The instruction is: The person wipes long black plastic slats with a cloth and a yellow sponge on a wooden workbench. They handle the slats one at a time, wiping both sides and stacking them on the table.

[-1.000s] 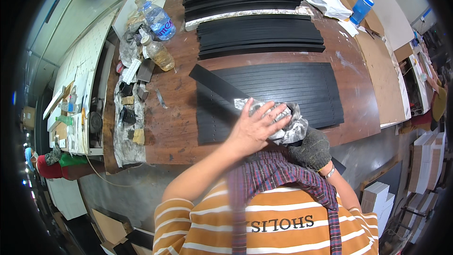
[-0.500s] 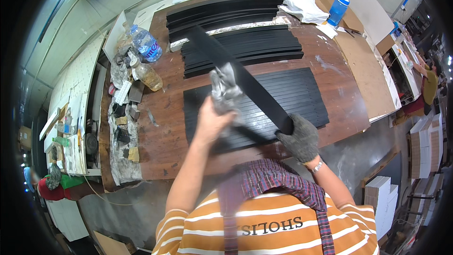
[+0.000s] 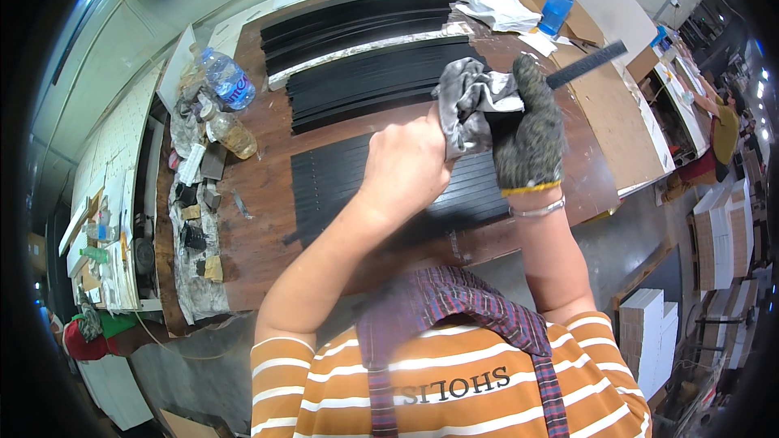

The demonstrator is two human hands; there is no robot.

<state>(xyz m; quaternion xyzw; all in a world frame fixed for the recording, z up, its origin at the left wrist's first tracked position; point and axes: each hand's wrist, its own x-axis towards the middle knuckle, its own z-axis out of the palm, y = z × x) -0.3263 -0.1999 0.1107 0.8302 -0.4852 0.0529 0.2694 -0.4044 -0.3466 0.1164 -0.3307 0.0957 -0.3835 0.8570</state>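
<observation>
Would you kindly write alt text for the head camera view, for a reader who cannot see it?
A bare left hand presses a crumpled grey rag against a long black strip gripped by a grey-gloved right hand. Below lie flat black slats on a brown wooden workbench, plastic bottles at its left.

Two hands: a bare left hand and a gloved right hand. One grey rag, one raised black strip, three bottles, three stacks of black strips.
</observation>
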